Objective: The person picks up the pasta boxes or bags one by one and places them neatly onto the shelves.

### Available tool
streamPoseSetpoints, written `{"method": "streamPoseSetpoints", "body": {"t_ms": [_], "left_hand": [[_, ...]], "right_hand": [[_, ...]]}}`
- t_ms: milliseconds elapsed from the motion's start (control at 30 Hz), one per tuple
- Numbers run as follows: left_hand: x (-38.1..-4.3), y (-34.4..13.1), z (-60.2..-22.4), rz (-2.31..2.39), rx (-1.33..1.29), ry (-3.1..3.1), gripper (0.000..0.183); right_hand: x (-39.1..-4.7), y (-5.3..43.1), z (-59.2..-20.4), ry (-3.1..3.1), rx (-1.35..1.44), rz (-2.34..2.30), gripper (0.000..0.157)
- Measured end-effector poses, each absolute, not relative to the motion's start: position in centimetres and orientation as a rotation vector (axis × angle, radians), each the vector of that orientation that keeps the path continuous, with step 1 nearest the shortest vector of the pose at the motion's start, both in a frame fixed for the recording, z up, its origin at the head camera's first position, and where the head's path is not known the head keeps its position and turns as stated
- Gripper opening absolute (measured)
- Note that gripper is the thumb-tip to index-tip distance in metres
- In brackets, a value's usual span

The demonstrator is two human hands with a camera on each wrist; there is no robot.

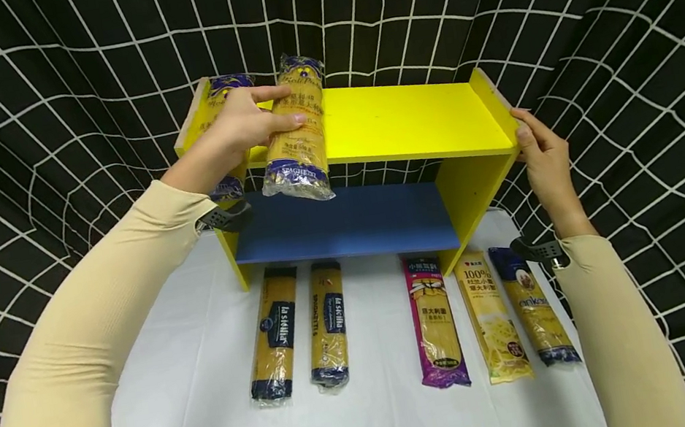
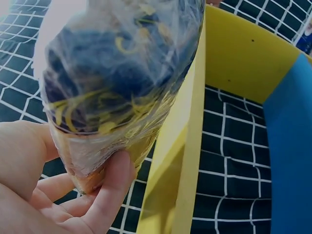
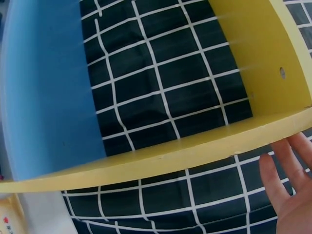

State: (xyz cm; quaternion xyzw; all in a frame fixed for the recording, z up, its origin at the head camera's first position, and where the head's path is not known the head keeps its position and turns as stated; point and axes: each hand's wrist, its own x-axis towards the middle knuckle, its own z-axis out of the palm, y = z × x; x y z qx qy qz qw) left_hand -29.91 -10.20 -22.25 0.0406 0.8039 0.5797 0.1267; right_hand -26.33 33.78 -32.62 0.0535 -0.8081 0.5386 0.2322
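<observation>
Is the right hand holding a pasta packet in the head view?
No, the right hand grips the edge of the yellow side panel.

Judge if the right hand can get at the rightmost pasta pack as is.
Probably yes: the right hand only touches the yellow shelf, and nothing lies on the rightmost pasta pack on the white surface.

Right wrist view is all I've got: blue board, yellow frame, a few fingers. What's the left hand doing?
Observer: The left hand grips a spaghetti pack.

Operator: Any others up on the shelf unit?

Observer: One similar pack, at the left end of the yellow top board, partly hidden behind that hand.

Operator: How many lie on the white surface?

Observer: Five: two packs on the left, three packs on the right.
</observation>
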Motion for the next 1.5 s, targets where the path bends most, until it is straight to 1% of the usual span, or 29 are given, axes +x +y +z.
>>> {"method": "streamPoseSetpoints", "body": {"t_ms": [367, 633, 933, 1067, 1300, 1500], "left_hand": [[-30.8, -8.5, -23.0, 1.652, 0.039, 2.339, 0.071], [-31.1, -8.4, -23.4, 1.562, 0.059, 2.392, 0.072], [-30.9, -8.8, -23.7, 1.28, 0.197, 2.602, 0.077], [-30.7, -9.0, -23.6, 1.127, 0.248, 2.72, 0.075], [-29.2, -8.7, -22.7, 0.791, 0.417, 2.964, 0.066], [-25.9, -9.0, -21.2, 0.918, 0.552, 3.039, 0.063]], "right_hand": [[-26.5, 33.8, -32.7, -2.2, 0.154, 1.528, 0.041], [-26.7, 33.9, -32.8, -2.17, 0.183, 1.572, 0.041], [-26.7, 33.8, -32.8, -2.173, 0.173, 1.565, 0.041], [-26.6, 33.8, -32.8, -2.16, 0.176, 1.571, 0.041], [-26.5, 33.9, -33.0, -2.15, 0.174, 1.592, 0.042], [-26.5, 33.8, -32.9, -2.198, 0.163, 1.53, 0.043]]}}
